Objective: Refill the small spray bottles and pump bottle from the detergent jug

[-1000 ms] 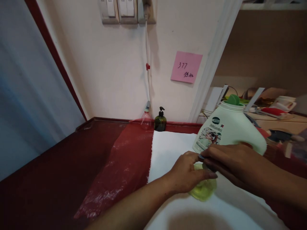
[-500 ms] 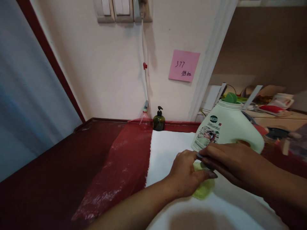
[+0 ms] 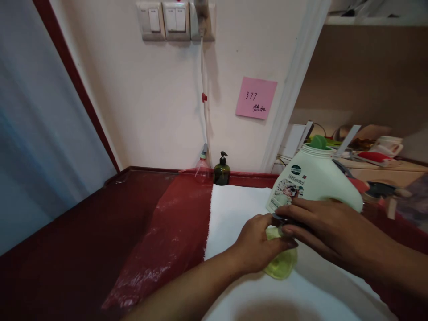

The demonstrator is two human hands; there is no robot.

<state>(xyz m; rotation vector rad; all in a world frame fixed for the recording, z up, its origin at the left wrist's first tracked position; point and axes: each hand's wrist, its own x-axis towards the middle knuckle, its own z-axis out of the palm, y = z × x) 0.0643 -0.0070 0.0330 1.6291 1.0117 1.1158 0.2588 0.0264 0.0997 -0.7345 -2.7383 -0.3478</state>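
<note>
Status: left grip curled round yellow-green cap, fingers closed on it. Right grip lies across the cap's top, fingers stretched long and touching my left — can't tell whether they pinch anything. Cap sits on white cloth, just in front of pale green detergent jug, which is upright behind my right. Cloth lies on dark red worktop — red plastic sheet beside it, left.
</note>
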